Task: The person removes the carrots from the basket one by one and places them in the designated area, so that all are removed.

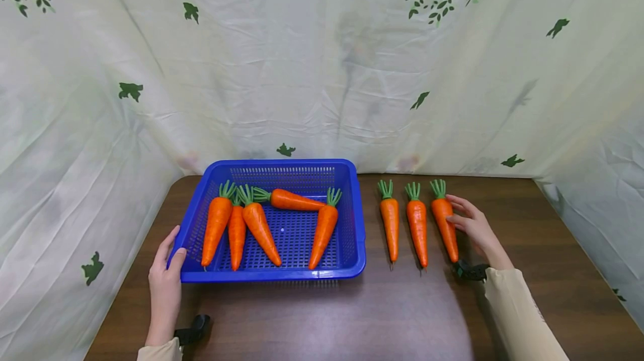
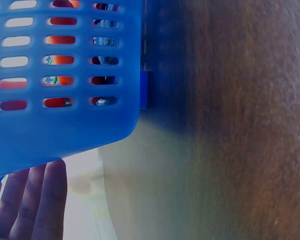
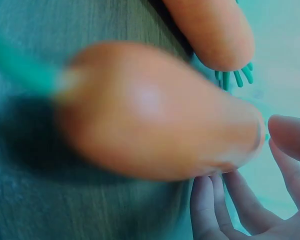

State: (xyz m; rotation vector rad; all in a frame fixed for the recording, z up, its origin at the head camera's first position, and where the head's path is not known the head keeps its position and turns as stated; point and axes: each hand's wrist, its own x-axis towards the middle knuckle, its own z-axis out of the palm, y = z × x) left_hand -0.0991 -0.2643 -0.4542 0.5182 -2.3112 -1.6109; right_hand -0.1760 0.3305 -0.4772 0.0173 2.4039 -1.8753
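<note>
A blue plastic basket (image 1: 271, 276) with slotted walls stands on the table, several orange carrots (image 1: 217, 227) with green tops lying inside. My left hand (image 1: 166, 283) grips its left side near the front corner, thumb at the rim and fingers along the outer wall. To the right of the basket, three carrots lie in a row, tops pointing away from me. At the rightmost carrot (image 1: 445, 227), my right hand (image 1: 475, 227) touches its right side with loosely extended fingers. The right wrist view shows these fingertips (image 3: 202, 187) against the carrot (image 3: 150, 110).
The left carrot (image 1: 389, 229) and middle carrot (image 1: 416, 227) of the row lie between the basket and my right hand. A brown wooden table (image 1: 322, 322) carries everything. Pale leaf-patterned cloth (image 1: 302, 70) hangs behind the table and along both sides.
</note>
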